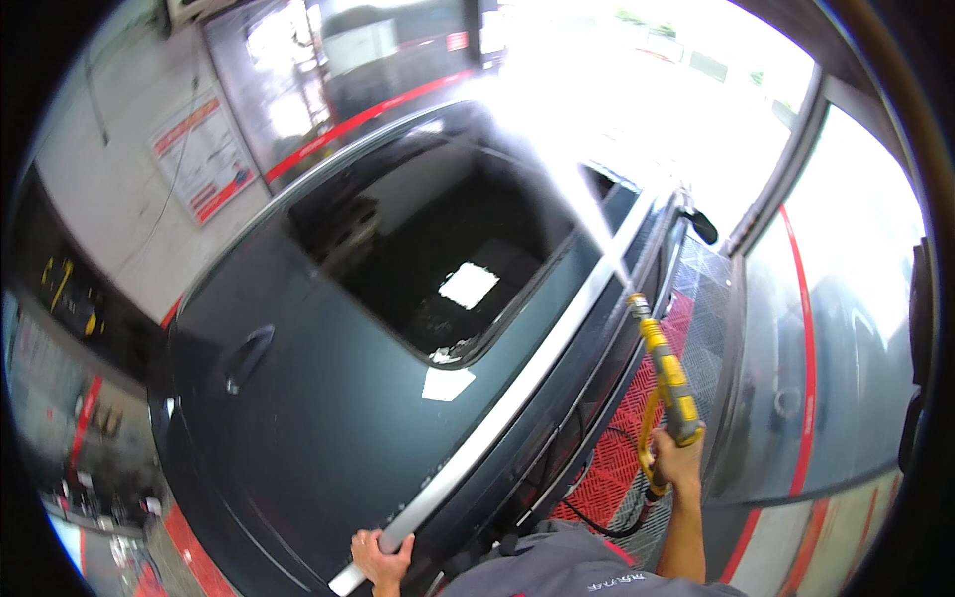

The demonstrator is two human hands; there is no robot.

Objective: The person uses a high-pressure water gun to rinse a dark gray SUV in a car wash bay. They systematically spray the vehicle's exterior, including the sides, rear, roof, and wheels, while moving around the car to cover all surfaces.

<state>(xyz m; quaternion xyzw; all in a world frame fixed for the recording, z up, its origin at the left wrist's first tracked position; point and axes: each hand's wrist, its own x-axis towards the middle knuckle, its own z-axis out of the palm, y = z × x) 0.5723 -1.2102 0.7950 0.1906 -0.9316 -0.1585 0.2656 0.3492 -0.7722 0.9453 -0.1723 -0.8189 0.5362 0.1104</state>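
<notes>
My right hand grips the handle of a yellow-and-grey pressure washer spray gun, whose nozzle points away over the car. A white jet of water fans out from the nozzle across the far end of the roof. At the near end of the silver roof rail, my left hand is closed over the bar. The dark car roof carries a shark-fin antenna and a black glass sunroof. Spray and glare hide the car's far end.
Red and grey floor grating runs along the car's right side, with a black hose low by my body. A side mirror sticks out ahead. Glazed panels stand at right; a wall poster hangs at left.
</notes>
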